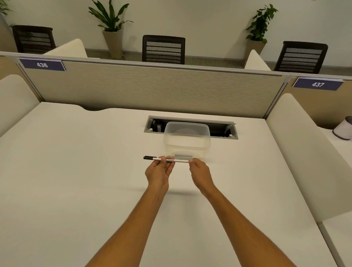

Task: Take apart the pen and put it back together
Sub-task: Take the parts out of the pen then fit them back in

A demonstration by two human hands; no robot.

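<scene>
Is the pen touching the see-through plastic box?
Cannot tell. In the head view the pen, held by the left hand and right hand, overlaps the near wall of the plastic box, but no contact or gap shows plainly.

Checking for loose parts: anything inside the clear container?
The clear container looks empty; only the desk shows through. Its near bottom edge sits behind the pen, held by left hand and right hand.

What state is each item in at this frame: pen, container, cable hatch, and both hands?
pen: assembled, black cap on, held level above the desk
left hand: fingers gripping the barrel
right hand: fingers pinching the pen's end
clear container: lidless, empty
cable hatch: open
</scene>
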